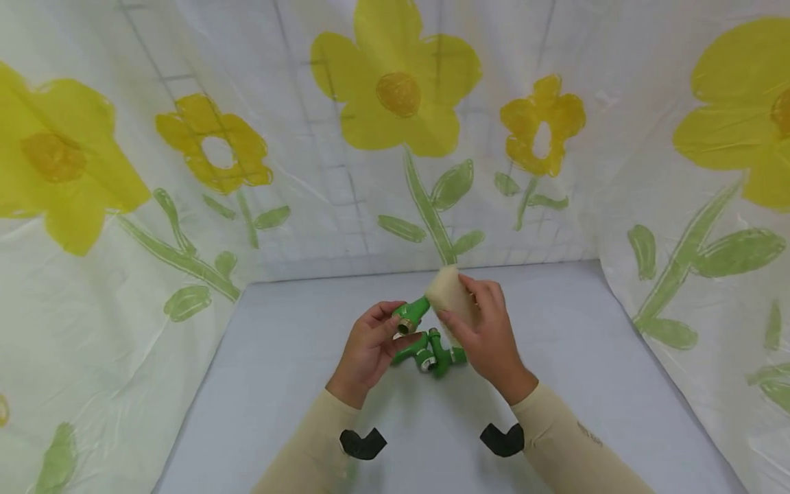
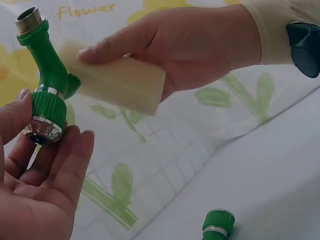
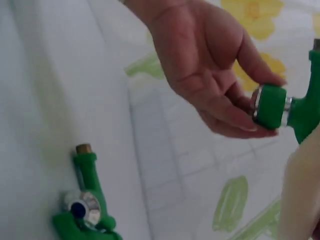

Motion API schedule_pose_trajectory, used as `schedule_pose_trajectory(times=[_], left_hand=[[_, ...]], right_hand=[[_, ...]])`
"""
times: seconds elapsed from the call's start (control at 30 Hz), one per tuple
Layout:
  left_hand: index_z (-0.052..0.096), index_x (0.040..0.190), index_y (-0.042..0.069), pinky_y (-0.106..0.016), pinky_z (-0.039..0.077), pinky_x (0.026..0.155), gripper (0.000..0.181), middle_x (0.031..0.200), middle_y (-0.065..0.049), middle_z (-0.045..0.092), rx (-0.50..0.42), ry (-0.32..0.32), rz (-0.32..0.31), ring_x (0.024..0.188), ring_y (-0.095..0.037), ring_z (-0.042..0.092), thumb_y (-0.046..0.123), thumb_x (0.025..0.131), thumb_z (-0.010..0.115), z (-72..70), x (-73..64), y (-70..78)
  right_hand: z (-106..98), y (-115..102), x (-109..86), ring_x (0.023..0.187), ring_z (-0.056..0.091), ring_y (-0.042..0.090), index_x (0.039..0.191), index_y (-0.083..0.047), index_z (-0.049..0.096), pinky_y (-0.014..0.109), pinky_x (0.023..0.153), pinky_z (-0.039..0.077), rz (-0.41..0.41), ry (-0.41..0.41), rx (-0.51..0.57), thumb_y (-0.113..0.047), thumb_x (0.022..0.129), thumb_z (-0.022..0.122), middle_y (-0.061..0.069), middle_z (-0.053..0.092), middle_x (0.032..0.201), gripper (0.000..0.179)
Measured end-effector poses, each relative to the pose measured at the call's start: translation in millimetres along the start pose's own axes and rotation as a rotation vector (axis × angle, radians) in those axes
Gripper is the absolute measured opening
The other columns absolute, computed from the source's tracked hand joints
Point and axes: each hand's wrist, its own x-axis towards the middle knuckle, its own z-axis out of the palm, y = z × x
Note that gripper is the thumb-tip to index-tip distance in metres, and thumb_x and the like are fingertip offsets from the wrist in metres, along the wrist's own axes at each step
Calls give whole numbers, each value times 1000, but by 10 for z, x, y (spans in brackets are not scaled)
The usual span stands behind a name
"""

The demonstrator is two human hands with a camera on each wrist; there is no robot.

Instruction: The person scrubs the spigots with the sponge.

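My left hand point(image 1: 365, 350) grips a green tap point(image 1: 410, 314) by its knob, clear above the table. The tap has a threaded brass end point(image 2: 28, 21) and a silver-rimmed knob point(image 2: 48, 112), which my thumb and fingers pinch. In my right hand point(image 1: 494, 336) is a cream sponge block point(image 1: 453, 296), held between thumb and fingers. The sponge's edge lies right at the tap's green body in the left wrist view. Below the hands, two more green taps, one on the left point(image 1: 415, 351) and one on the right point(image 1: 442, 357), lie close together on the table.
A pale table point(image 1: 278, 384) stretches under both arms. White sheeting point(image 1: 321, 206) painted with yellow flowers hangs behind it and along both sides. Dark devices, one on the left wrist point(image 1: 362, 444) and one on the right point(image 1: 503, 440), show at the sleeves.
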Motion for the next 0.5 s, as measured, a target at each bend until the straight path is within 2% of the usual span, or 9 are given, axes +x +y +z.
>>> schedule_pose_trajectory(times=[0.07,0.13,0.23,0.3,0.33,0.43,0.5], left_hand=[[72,121,7,-44,61,97,15,110,-8,72,12,31,12,99,-17,72,0,109,65,9,3,-1],[72,120,7,-35,62,92,19,112,-7,71,26,64,21,99,-15,71,-3,110,59,15,12,-6],[69,116,7,-24,60,81,26,111,-5,70,36,74,26,94,-12,69,-8,109,50,18,18,-16],[69,114,7,-24,61,80,26,109,-5,69,25,46,16,93,-13,69,-9,108,49,23,16,-19],[69,114,7,-27,62,84,26,109,-5,69,20,26,9,95,-14,71,-9,109,50,28,14,-20],[71,116,7,-42,59,100,20,114,-7,70,6,-26,-8,106,-22,75,-7,109,57,49,2,-9],[73,119,7,-50,55,105,21,118,-9,70,13,-43,-13,112,-27,75,-7,108,60,55,-5,-6]], right_hand=[[17,-58,-47,117,52,26,155,-2,55,47,89,52,1,-58,84,-7,96,85,13,54,135,66],[43,-148,-90,119,53,25,156,-5,54,44,91,53,-37,-125,161,-6,96,84,9,55,136,66],[76,-261,-104,125,51,29,156,-6,52,45,95,53,-134,-182,174,-7,94,86,10,53,139,71],[77,-279,-74,126,50,32,156,-3,51,50,96,53,-183,-150,115,-8,91,88,14,52,139,75],[69,-267,-48,126,50,34,155,-2,51,53,96,52,-188,-117,76,-8,90,89,17,51,138,76],[26,-178,35,124,51,36,153,1,52,58,92,52,-135,-1,-46,-6,89,90,21,51,136,75],[10,-123,55,121,51,36,152,3,53,59,90,51,-72,37,-60,-6,89,90,22,51,136,74]])
